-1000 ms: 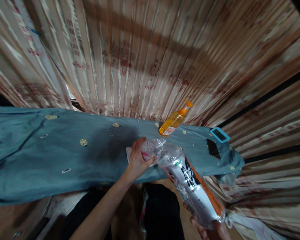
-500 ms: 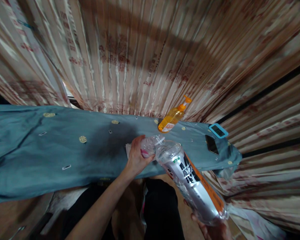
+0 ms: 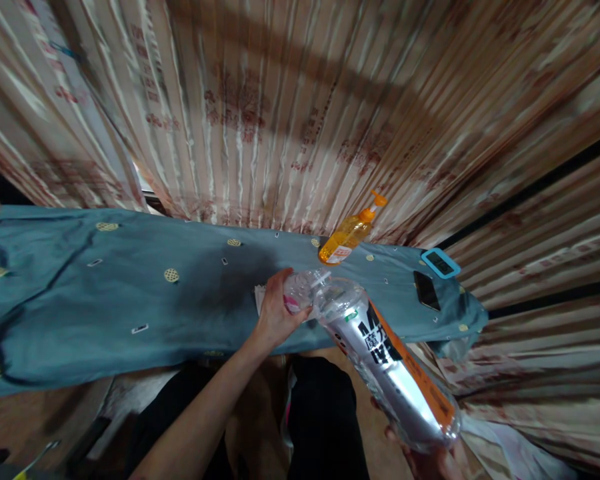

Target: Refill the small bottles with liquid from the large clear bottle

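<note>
My left hand [image 3: 275,313] grips a small clear plastic bottle [image 3: 300,293] with a pink label, held just over the near edge of the blue cloth [image 3: 130,293]. My right hand [image 3: 430,460], at the bottom right, holds the base of a large clear bottle [image 3: 385,360] with a silver, black and orange label. The large bottle is tilted, its neck up against the mouth of the small one. A white folded paper [image 3: 258,299] peeks out behind my left hand.
An orange pump bottle [image 3: 350,233] stands at the back of the cloth-covered table. A dark phone [image 3: 427,291] and a small blue-framed device [image 3: 441,263] lie at the table's right end. Striped curtains [image 3: 300,113] hang behind. My dark-clad legs [image 3: 320,420] are below.
Both hands and both bottles keep nearly the same pose; the large bottle's base has sunk slightly lower and right. The view has shifted a little.
</note>
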`<state>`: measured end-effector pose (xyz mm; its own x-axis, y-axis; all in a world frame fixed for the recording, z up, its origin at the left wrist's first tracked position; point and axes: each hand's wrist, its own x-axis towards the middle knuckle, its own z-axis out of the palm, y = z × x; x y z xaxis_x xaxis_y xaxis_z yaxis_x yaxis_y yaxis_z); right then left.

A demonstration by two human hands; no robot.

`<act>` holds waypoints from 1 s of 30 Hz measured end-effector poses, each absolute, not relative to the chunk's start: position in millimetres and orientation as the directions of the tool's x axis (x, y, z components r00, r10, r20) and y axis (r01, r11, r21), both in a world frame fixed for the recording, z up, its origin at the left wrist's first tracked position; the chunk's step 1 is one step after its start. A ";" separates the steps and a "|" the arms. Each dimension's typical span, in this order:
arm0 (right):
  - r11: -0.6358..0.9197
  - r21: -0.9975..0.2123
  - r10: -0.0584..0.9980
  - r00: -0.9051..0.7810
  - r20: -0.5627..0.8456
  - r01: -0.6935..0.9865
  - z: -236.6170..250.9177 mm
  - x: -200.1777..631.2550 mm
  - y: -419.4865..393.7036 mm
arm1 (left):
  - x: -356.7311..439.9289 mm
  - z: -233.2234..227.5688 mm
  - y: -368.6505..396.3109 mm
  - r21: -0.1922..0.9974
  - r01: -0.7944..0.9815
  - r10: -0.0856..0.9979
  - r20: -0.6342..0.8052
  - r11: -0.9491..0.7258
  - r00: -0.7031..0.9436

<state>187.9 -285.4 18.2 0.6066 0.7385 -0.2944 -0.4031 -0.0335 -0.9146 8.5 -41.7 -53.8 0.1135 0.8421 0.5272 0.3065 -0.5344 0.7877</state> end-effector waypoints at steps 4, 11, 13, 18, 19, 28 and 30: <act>-0.009 -0.913 0.730 0.622 -0.285 -0.408 16.5 190.3 -284.1 | 7.8 -52.9 -41.7 0.792 0.318 0.851 0.513 -0.521 0.115; 0.045 -0.920 0.767 0.603 -0.219 -0.390 11.3 194.6 -287.2 | 7.8 -52.3 -42.4 0.796 0.312 0.852 0.511 -0.519 0.114; 0.043 -0.917 0.757 0.612 -0.229 -0.396 10.6 195.2 -286.9 | 8.2 -53.2 -42.1 0.789 0.306 0.844 0.524 -0.532 0.114; 0.045 -0.927 0.769 0.606 -0.206 -0.373 16.7 189.7 -283.4 | 8.3 -53.3 -41.3 0.789 0.304 0.842 0.530 -0.534 0.105; 0.055 -0.929 0.776 0.601 -0.190 -0.365 18.8 187.3 -282.5 | 8.1 -53.0 -41.2 0.790 0.306 0.844 0.526 -0.531 0.105; 0.079 -0.951 0.786 0.605 -0.125 -0.299 29.4 177.3 -282.5 | 8.4 -53.0 -41.0 0.793 0.308 0.847 0.520 -0.526 0.109; 0.067 -0.943 0.785 0.601 -0.152 -0.327 30.1 179.4 -284.6 | 8.9 -53.8 -40.9 0.787 0.300 0.839 0.534 -0.539 0.104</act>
<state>179.4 -284.6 30.1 0.6006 0.7849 -0.1523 -0.3266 0.0670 -0.9428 8.9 -40.9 -53.8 0.1042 0.8388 0.5344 0.2999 -0.5388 0.7873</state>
